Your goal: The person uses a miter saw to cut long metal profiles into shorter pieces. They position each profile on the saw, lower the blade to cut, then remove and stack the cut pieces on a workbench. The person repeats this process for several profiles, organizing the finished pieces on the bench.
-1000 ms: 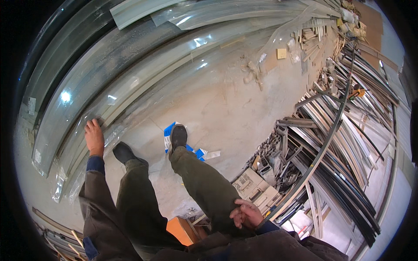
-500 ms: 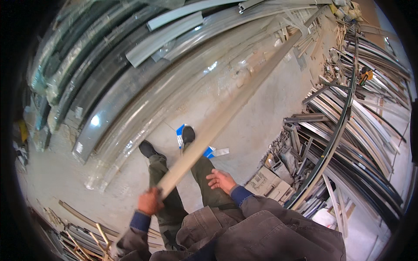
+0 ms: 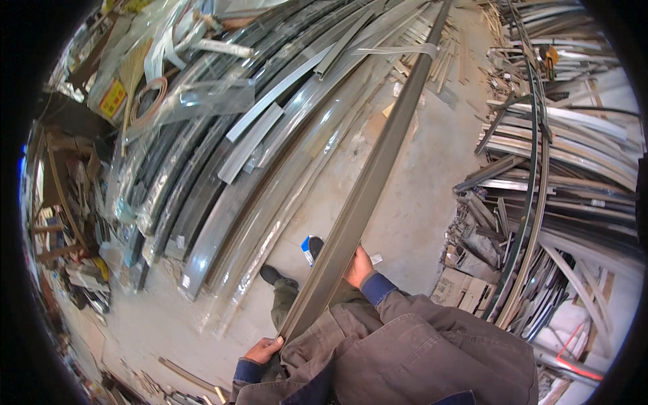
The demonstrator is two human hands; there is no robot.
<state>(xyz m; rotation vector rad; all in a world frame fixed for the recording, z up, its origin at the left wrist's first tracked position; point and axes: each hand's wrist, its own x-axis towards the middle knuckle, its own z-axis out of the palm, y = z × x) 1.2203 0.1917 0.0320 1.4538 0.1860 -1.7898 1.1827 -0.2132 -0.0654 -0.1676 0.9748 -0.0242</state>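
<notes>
A long brown metal profile (image 3: 366, 189) with lengthwise grooves slants from my lap up to the top of the view. My left hand (image 3: 263, 349) pinches its near end, the thumb along the edge. Further up its right edge, my right hand (image 3: 360, 268) grips it, with the fingers partly hidden behind it. A pale strip (image 3: 426, 50) wraps round the profile near its far end. Below it on the floor are my dark shoes, and a blue and white piece (image 3: 307, 251) shows beside one of them.
Long plastic-wrapped profiles (image 3: 229, 223) lie stacked on the left. Loose profiles (image 3: 574, 175) are heaped on the right, with a long curved dark bar (image 3: 533, 175) along their near side. Flattened cardboard (image 3: 462, 289) and scraps lie right of me. Clutter (image 3: 88, 273) fills the far left.
My right hand was open and off the profile; now it grips the right edge. The profile has turned from its smooth tan side to a darker grooved face. The view has shifted.
</notes>
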